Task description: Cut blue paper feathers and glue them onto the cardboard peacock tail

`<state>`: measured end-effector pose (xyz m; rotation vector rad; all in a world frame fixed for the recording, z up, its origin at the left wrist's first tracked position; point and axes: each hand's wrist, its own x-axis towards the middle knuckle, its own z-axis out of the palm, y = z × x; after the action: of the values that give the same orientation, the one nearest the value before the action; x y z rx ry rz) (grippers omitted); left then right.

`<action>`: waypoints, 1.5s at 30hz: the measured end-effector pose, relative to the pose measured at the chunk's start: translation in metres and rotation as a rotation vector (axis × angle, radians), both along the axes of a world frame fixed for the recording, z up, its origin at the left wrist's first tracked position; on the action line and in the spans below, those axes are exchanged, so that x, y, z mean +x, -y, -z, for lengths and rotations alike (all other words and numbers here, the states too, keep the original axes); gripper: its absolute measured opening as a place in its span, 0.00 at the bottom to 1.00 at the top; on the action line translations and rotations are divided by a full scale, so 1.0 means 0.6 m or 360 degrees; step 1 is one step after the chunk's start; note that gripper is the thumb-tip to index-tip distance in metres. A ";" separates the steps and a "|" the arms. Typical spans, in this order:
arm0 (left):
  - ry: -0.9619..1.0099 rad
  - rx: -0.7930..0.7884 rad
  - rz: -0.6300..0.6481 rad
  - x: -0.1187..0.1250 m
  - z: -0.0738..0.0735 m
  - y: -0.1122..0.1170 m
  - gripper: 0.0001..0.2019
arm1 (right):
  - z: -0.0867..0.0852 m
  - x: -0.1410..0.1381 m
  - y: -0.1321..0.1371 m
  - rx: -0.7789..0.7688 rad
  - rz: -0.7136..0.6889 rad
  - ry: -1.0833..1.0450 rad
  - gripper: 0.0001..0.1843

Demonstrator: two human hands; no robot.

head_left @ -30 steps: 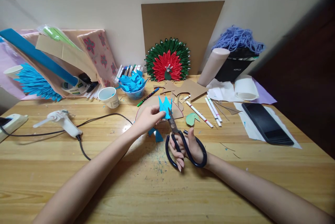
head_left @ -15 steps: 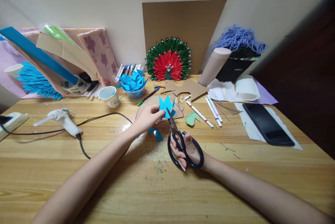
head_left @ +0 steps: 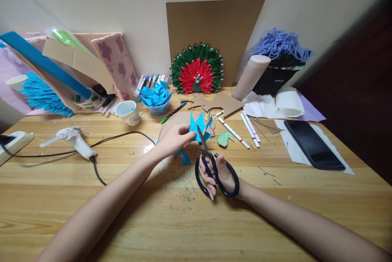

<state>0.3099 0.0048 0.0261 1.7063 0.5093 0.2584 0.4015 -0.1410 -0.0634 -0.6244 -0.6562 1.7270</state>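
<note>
My left hand (head_left: 177, 137) pinches a piece of blue paper (head_left: 195, 125) with pointed, zigzag edges. In my right hand (head_left: 221, 174) is a pair of scissors (head_left: 210, 164) with large black handles, the fingers through the loops. The blades meet the blue paper at its right side, close to my left thumb. Blue scraps (head_left: 185, 158) lie on the table just below my left hand. Behind the paper is a rounded cardboard piece (head_left: 170, 126), partly hidden by my hand. A green paper bird-head shape (head_left: 225, 138) lies right of the blades.
A tub of blue pointed pieces (head_left: 157, 105) and a paper cup (head_left: 128, 113) stand at the back left. A glue gun (head_left: 75, 141) with its cord lies on the left. Markers (head_left: 234, 133) and a phone (head_left: 314, 145) lie on the right. A red-green peacock craft (head_left: 197, 70) leans behind.
My left hand and the blue paper have shifted slightly right. A strip at the paper's right side now stands apart, tilting to the right. The scissors stay nearly in place.
</note>
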 end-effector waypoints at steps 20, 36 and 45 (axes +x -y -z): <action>-0.0119 -0.0076 0.0060 -0.006 -0.010 0.001 0.09 | 0.022 0.004 -0.001 0.0049 -0.0017 -0.0200 0.33; 0.0007 0.0294 -0.0399 -0.004 -0.008 -0.015 0.16 | 0.028 0.004 -0.001 0.0037 -0.0010 -0.0246 0.31; -0.0072 0.0608 -0.0382 -0.002 0.009 -0.005 0.18 | -0.023 -0.005 0.002 -0.0029 0.0267 0.0196 0.39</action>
<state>0.3086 0.0079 0.0206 2.0239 0.7356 0.5173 0.3985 -0.1421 -0.0496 -0.7815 -0.6555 1.5491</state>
